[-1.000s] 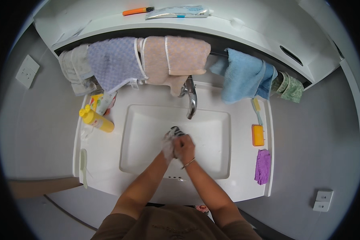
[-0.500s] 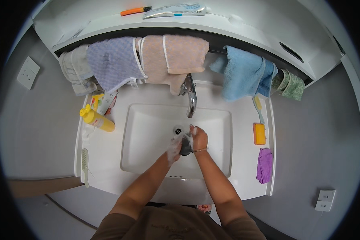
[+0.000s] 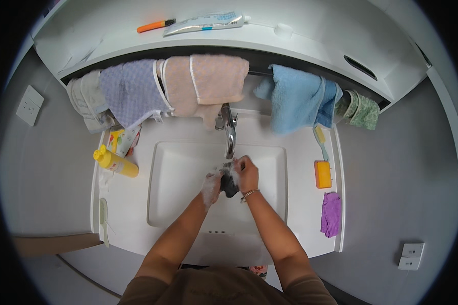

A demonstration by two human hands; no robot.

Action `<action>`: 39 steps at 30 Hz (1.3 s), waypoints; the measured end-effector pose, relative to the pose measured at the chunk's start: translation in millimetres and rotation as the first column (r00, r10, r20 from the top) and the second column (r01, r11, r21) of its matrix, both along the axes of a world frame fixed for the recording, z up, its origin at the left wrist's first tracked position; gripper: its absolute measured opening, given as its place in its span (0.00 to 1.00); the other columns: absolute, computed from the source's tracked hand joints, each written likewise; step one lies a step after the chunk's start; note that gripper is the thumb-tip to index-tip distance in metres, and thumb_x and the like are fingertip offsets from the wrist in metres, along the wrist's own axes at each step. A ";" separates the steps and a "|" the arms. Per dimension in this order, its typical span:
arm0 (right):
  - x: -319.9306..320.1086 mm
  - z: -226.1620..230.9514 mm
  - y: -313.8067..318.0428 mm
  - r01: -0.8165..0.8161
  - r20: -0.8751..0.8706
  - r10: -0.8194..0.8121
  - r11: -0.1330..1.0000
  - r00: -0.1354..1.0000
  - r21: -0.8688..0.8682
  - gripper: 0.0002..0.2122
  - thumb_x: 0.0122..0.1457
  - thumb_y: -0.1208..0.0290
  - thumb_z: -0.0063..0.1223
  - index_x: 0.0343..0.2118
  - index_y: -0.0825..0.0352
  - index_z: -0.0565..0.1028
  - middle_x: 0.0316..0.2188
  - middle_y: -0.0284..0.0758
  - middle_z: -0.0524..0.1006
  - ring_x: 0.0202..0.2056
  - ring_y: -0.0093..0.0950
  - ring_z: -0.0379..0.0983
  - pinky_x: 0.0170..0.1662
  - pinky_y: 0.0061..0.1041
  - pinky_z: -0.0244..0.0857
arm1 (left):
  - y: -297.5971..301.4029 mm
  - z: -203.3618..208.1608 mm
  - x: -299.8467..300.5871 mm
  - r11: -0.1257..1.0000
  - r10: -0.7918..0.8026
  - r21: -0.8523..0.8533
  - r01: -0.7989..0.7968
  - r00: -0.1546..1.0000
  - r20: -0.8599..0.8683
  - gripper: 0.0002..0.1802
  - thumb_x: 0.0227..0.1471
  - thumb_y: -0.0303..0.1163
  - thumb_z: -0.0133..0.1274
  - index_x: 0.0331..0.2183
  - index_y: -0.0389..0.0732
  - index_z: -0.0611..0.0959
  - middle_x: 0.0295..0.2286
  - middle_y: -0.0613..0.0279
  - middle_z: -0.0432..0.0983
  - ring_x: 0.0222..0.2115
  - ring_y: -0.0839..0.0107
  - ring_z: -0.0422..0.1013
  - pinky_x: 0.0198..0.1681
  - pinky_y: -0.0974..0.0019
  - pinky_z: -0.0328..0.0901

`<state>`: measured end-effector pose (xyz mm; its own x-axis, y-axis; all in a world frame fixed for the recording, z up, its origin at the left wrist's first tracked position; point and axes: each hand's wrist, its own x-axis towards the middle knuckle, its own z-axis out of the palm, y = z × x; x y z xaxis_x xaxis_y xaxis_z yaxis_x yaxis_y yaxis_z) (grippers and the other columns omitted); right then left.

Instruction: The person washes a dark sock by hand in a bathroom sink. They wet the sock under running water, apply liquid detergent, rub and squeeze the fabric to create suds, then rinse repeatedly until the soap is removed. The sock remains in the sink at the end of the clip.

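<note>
We had both hands, left (image 3: 210, 189) and right (image 3: 247, 174), closed on the dark cloth (image 3: 229, 184) under the tap (image 3: 229, 133); lathered, rinsing remained.

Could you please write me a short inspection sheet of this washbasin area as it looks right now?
Surface: white sink, basin under a chrome tap.
Job's things: small dark item, soapy, held between both hands below the spout.
Clutter: yellow bottle, orange soap bar, purple cloth on the rim.
Grippers: left hand lathered, right hand with a bracelet, both closed on the item.
Cables: nothing seen.
Surroundings: towels on a rail; shelf above with a tube.
</note>
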<state>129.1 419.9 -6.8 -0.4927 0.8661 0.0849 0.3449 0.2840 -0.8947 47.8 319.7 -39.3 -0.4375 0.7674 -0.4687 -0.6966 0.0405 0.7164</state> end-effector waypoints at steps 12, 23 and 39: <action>-91.5 56.0 101.0 -0.152 0.597 -0.013 0.963 0.802 0.224 0.25 0.59 0.50 0.28 0.31 0.67 0.75 0.30 0.46 0.76 0.33 0.43 0.73 0.38 0.37 0.66 | 23.2 36.2 -5.6 0.971 0.220 0.059 -0.231 0.964 0.151 0.07 0.54 0.32 0.46 0.31 0.43 0.66 0.29 0.62 0.68 0.28 0.71 0.67 0.30 0.61 0.69; -91.9 48.0 114.0 -0.214 0.627 0.009 0.944 0.779 0.251 0.18 0.56 0.57 0.37 0.31 0.67 0.75 0.31 0.45 0.76 0.34 0.41 0.73 0.38 0.36 0.67 | 25.4 32.7 -11.0 0.985 0.155 0.056 -0.162 0.981 0.113 0.09 0.56 0.30 0.36 0.39 0.43 0.68 0.35 0.60 0.69 0.32 0.72 0.67 0.36 0.60 0.67; -6.6 -31.8 -11.1 0.044 0.239 -0.032 0.998 0.971 -0.045 0.13 0.53 0.62 0.48 0.19 0.65 0.72 0.19 0.41 0.72 0.24 0.38 0.69 0.26 0.33 0.63 | 13.6 -45.2 21.6 0.952 0.302 -0.075 -0.296 0.949 0.086 0.14 0.56 0.43 0.41 0.32 0.43 0.73 0.28 0.64 0.71 0.31 0.75 0.68 0.30 0.71 0.66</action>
